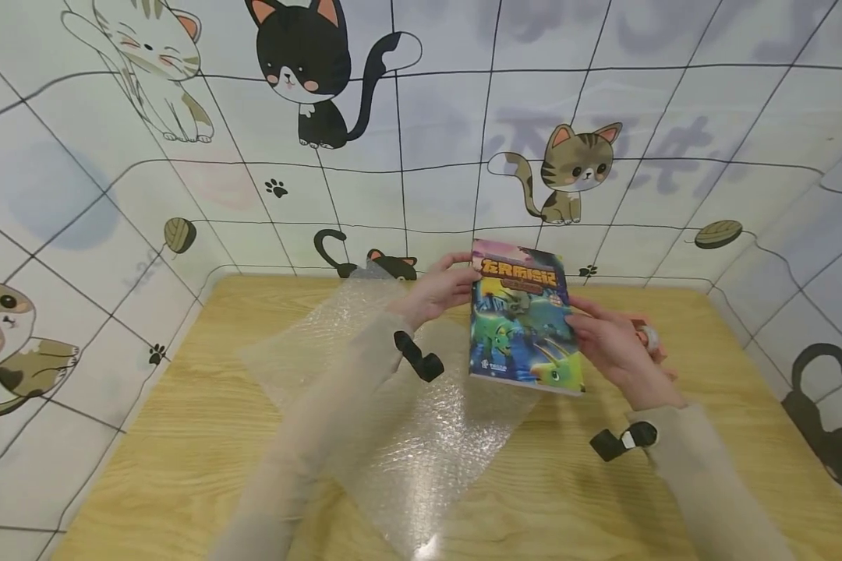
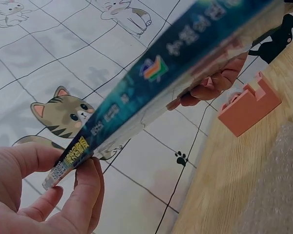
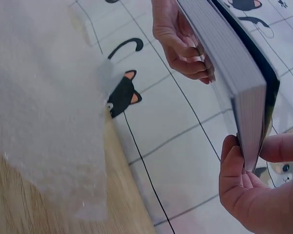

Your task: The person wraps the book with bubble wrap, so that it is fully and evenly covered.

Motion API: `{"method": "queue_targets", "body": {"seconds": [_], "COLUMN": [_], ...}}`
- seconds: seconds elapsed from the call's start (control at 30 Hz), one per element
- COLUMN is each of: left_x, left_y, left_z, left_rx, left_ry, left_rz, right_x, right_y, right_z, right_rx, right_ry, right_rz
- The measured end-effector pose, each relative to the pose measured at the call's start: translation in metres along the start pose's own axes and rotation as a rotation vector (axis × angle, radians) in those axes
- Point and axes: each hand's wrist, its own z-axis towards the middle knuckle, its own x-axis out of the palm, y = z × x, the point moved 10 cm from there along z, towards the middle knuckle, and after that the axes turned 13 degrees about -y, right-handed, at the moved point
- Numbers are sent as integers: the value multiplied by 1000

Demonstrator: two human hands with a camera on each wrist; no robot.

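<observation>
A paperback book (image 1: 522, 319) with a colourful cartoon cover is held up over the table, its front towards the head camera. My left hand (image 1: 442, 288) pinches its upper left edge, thumb on one side and fingers on the other. Lower on the opposite side, my right hand (image 1: 613, 351) grips the book's right edge. The left wrist view shows the dark blue spine (image 2: 151, 73); the right wrist view shows the white page edges (image 3: 234, 63). Beneath the book and left forearm, a clear sheet of bubble wrap (image 1: 421, 436) lies spread on the table.
Behind my right hand stands an orange-pink tape dispenser (image 2: 249, 105), mostly hidden in the head view. The wooden table (image 1: 161, 467) meets upright walls with a printed cat pattern (image 1: 435, 117) at the back and both sides.
</observation>
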Motion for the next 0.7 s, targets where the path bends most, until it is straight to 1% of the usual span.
{"method": "queue_targets", "body": {"seconds": [0.2,0.37,0.57,0.7], "left_x": [-32,-62,-96,-121], "left_y": [-8,-11,-10,-6], "left_z": [-12,-21,-32,-40], "left_rx": [8,7,12,14], "left_ry": [-19,-59,-78,-104], "left_rz": [5,3,20,19], "right_x": [27,52,81,99], "right_y": [-4,-10,-23,-37], "right_z": [1,4,9,14], "right_rx": [-2,16,21,35], "right_ry": [27,71,117,131], "right_rz": [7,8,-37,-68]}}
